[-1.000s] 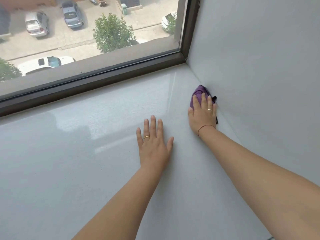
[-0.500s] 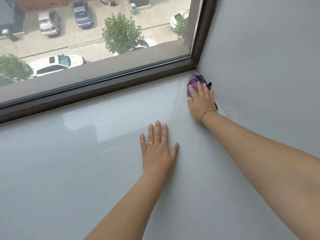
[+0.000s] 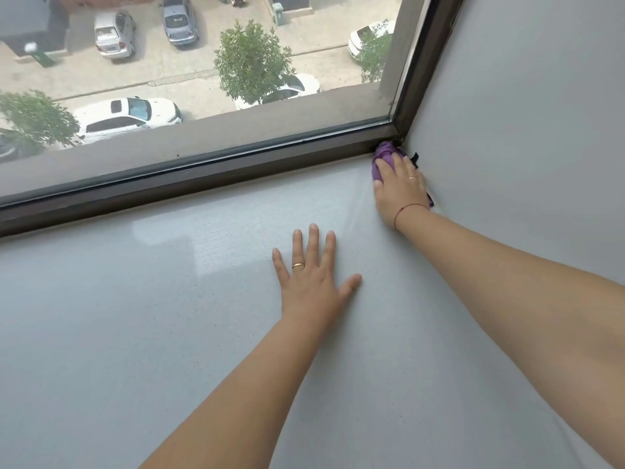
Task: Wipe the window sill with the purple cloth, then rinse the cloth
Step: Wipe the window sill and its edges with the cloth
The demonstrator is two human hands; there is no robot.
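The purple cloth [image 3: 384, 154] sits bunched in the far right corner of the window sill [image 3: 135, 316], at about 2 o'clock in the view, where the dark window frame [image 3: 203, 176] meets the grey side wall [image 3: 524, 130]. Its far edge touches the frame and its right side lies against the wall.

The right hand [image 3: 400, 189] lies flat on top of the cloth, fingers straight and close together, pressing it onto the sill rather than clutching it. Purple shows past the fingertips at 12 o'clock of the hand, and again as a small strip by the wrist at 4 o'clock. A small black tag [image 3: 415, 158] sticks out of the cloth against the wall. This hand wears a thin ring [image 3: 412, 178], with a thin bracelet [image 3: 406, 209] at the wrist.

The left hand [image 3: 313, 287] rests palm down on the bare sill near the middle of the view, at 7 o'clock from the cloth and well apart from it. Its fingers are straight and slightly spread, the thumb out toward 2 o'clock, holding nothing. It wears a gold ring [image 3: 298, 265].

The sill is pale grey and glossy, with a patch of window light at 10 o'clock from the left hand. Through the glass, from 9 to 12 o'clock, a street lies far below with a white car [image 3: 128, 118], 2 parked cars beyond it, and a tree [image 3: 252, 62].
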